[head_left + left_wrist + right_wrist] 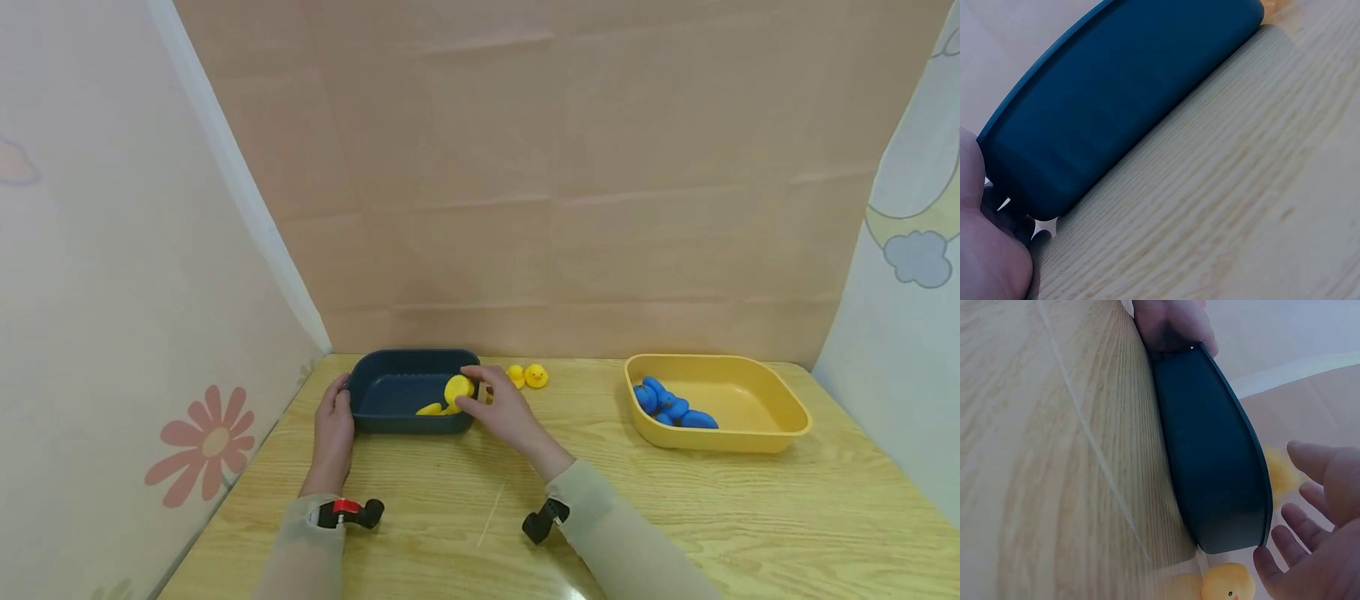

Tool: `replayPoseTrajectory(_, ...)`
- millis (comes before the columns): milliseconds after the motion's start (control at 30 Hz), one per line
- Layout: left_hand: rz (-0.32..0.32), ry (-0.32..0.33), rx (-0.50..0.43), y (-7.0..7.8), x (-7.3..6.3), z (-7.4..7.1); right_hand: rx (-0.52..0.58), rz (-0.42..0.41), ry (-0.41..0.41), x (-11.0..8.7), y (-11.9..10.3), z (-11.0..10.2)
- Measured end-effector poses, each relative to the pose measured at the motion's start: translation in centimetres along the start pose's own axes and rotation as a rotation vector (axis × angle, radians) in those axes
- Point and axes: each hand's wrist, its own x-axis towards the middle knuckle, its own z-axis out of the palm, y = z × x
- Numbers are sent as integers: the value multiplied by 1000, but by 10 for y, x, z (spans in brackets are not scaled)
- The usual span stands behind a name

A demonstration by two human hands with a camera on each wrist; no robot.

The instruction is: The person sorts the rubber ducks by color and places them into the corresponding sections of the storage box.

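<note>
My left hand (335, 425) grips the left end of a dark blue tray (412, 423), its thumb near the front corner and its fingers around the outer side. Over the tray's right end is my right hand (504, 408), thumb and fingers spread apart. A yellow rubber duck (458, 387) shows between its fingertips in the head view. In the right wrist view this duck (1280, 475) is blurred, past the rim and apart from the fingers. More yellow pieces (430, 409) lie inside the tray, partly hidden by its front wall.
Two yellow rubber ducks (536, 376) stand on the wooden table (420, 517) right of the dark blue tray, near the back wall. A yellow tray (742, 442) at the right holds several blue ducks (675, 408). Walls (562, 183) bound the table's back and sides.
</note>
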Motion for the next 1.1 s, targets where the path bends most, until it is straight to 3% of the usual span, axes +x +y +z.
replayPoseTrajectory(433,-3,18,-8,0,1,0,27,40,46,3,-4,-10)
replayPoseTrajectory(633,-9,16,-6,-1,2,1,8,39,102,6,-1,-28)
replayPoseTrajectory(1100,-7,14,0,-3,3,1,-62,84,135,12,15,-77)
